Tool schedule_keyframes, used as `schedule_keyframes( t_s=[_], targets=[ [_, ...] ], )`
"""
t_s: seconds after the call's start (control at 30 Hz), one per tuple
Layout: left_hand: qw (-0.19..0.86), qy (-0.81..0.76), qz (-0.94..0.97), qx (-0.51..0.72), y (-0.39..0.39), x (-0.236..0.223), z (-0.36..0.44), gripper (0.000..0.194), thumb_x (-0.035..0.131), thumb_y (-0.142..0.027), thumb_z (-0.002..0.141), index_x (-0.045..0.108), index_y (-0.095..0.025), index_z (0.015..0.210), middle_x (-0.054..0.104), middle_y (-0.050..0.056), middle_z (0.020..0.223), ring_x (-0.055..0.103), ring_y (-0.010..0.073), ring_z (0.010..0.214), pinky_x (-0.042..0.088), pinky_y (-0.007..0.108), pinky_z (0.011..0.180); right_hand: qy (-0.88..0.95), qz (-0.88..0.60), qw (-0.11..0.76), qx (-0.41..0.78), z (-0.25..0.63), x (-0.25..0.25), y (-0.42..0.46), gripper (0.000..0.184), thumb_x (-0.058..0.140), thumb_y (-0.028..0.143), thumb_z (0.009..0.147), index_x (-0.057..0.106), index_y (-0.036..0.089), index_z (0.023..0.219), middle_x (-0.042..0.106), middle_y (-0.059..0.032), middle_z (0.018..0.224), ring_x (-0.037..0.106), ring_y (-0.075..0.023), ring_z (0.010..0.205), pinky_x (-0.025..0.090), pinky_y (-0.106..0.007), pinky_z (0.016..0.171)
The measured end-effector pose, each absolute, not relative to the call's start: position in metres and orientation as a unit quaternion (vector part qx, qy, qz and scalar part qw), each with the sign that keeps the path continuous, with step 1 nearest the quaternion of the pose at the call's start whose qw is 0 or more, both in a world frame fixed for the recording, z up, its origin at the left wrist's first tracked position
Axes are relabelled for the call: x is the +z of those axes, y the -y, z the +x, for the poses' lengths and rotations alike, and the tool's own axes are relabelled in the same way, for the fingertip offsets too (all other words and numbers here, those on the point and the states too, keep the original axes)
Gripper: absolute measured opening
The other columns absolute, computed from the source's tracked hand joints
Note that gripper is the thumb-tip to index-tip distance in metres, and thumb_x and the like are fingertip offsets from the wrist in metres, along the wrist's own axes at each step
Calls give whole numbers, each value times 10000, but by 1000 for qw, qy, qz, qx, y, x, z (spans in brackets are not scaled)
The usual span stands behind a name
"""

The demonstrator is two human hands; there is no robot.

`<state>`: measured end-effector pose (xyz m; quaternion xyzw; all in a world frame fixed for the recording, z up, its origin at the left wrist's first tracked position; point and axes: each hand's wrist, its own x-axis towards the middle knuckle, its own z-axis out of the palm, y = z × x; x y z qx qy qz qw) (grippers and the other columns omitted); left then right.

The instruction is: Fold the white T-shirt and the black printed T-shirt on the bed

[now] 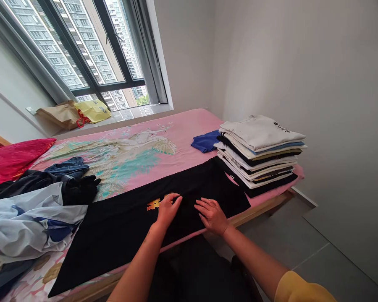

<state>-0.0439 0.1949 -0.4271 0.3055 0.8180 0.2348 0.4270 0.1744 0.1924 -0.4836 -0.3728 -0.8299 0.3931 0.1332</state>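
Note:
A black T-shirt point(119, 226) with an orange print lies spread flat along the near edge of the bed. My left hand point(167, 208) rests palm down on it, fingers stretched out, just right of the orange print point(153, 204). My right hand point(212, 214) lies flat on the same shirt a little to the right, fingers apart. Neither hand holds anything. One sleeve of the shirt reaches toward a stack of folded shirts point(261, 149) at the bed's right end.
The bed has a pink sheet point(151, 147) with a bird pattern. A heap of unfolded clothes point(34, 205) lies at the left, a red cloth point(12, 157) behind it. A blue garment point(205, 140) sits beside the stack. Paper bags point(72, 112) stand on the window sill.

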Motion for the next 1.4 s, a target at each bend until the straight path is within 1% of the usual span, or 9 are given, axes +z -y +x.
schedule_keyframes(
  t_s=[0.13, 0.3, 0.4, 0.53, 0.63, 0.77, 1.03, 1.17, 1.4],
  targets=[
    [386, -769, 487, 147, -156, -426, -37, 220, 658, -384, 713, 714, -262, 888, 617, 58, 1187, 538, 256, 1140, 377, 440, 1025, 833, -369, 132, 391, 175, -483, -192, 402, 504, 231, 851, 540, 279, 1248, 534, -33, 1308, 414, -218, 1244, 295, -426, 1018],
    [293, -788, 516, 166, -153, -433, -41, 261, 456, -303, 868, 675, -222, 985, 637, 81, 1120, 574, 200, 1084, 442, 392, 976, 835, -368, 130, 388, 175, -482, -192, 394, 493, 236, 858, 543, 277, 1246, 538, -28, 1304, 423, -218, 1238, 311, -425, 1011],
    [283, -765, 559, 152, -170, -437, -38, 307, 396, -255, 888, 639, -237, 1075, 620, 67, 1180, 526, 200, 1167, 408, 414, 1010, 837, -367, 136, 382, 174, -482, -192, 397, 505, 232, 846, 551, 273, 1238, 545, -30, 1297, 431, -222, 1231, 321, -428, 1004],
    [303, -717, 624, 64, -180, -447, -29, 422, 495, -321, 849, 511, -259, 1266, 449, 68, 1396, 332, 245, 1335, 269, 483, 1091, 836, -367, 141, 382, 174, -481, -193, 403, 510, 229, 836, 554, 261, 1235, 548, -38, 1292, 430, -225, 1232, 315, -433, 1010],
    [283, -747, 599, 52, -171, -457, -27, 611, 585, -390, 787, 413, -205, 1343, 381, 126, 1434, 303, 288, 1344, 281, 498, 1077, 833, -369, 143, 387, 174, -479, -192, 399, 499, 239, 845, 548, 254, 1240, 545, -37, 1295, 423, -221, 1239, 305, -433, 1022],
    [212, -810, 538, 92, -149, -460, -32, 593, 607, -386, 766, 435, -157, 1285, 471, 157, 1339, 396, 291, 1277, 318, 488, 1053, 831, -369, 151, 389, 175, -478, -192, 373, 495, 273, 853, 564, 239, 1218, 548, -45, 1291, 420, -219, 1244, 295, -433, 1033],
    [214, -834, 495, 113, -132, -439, -31, 215, 627, -340, 750, 541, -212, 899, 567, 94, 1069, 516, 262, 1079, 369, 489, 995, 832, -368, 158, 385, 176, -478, -191, 366, 504, 298, 855, 571, 234, 1209, 564, -56, 1271, 438, -224, 1231, 313, -431, 1021],
    [221, -834, 494, 111, -133, -434, -27, 128, 555, -327, 814, 562, -216, 878, 581, 91, 1049, 526, 249, 1059, 339, 497, 1017, 831, -369, 161, 383, 176, -477, -190, 363, 505, 301, 854, 574, 231, 1203, 569, -56, 1263, 438, -226, 1230, 322, -428, 1016],
    [206, -830, 510, 91, -131, -436, -25, 170, 572, -313, 806, 600, -226, 949, 600, 79, 1080, 532, 246, 1086, 280, 504, 1050, 834, -370, 162, 377, 176, -480, -188, 367, 502, 298, 854, 569, 234, 1209, 569, -56, 1263, 440, -225, 1231, 314, -429, 1022]
  ],
)
